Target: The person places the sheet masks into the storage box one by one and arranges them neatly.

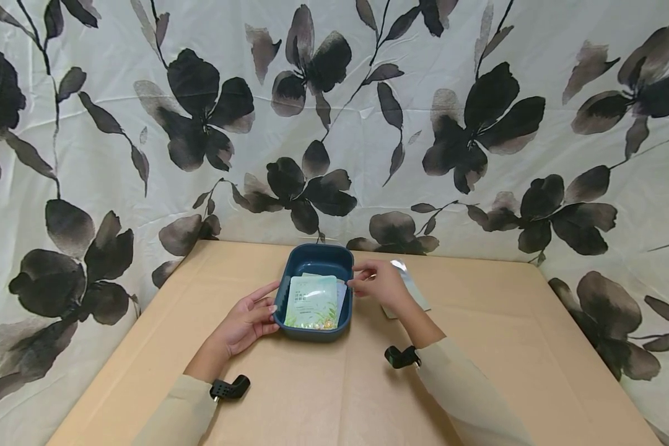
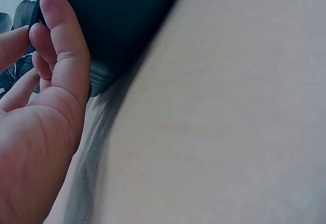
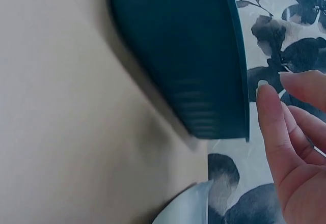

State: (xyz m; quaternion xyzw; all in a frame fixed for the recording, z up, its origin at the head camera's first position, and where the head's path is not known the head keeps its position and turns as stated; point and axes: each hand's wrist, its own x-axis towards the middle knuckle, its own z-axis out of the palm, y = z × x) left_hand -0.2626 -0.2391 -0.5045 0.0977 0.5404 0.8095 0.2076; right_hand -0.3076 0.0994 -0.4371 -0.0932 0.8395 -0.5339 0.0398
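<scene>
A dark blue plastic bin point(image 1: 312, 335) sits on the table, with a pale green, glossy flat packet point(image 1: 312, 303) lying in it, printed with leaves and small text. Behind that packet, edges of other pale packets show, one of them bluish point(image 1: 341, 296). My left hand point(image 1: 245, 322) holds the bin's left side, its thumb at the rim in the left wrist view. Just beyond the right rim, my right hand point(image 1: 380, 284) has thumb and fingertips slightly parted, with nothing between them; the right wrist view shows a small gap to the bin wall point(image 3: 183, 56).
A silvery packet point(image 1: 409, 285) lies on the tan table point(image 1: 295, 396), partly under my right forearm. A white cloth with dark flowers point(image 1: 368, 124) hangs behind the table's far edge. Each wrist wears a black camera.
</scene>
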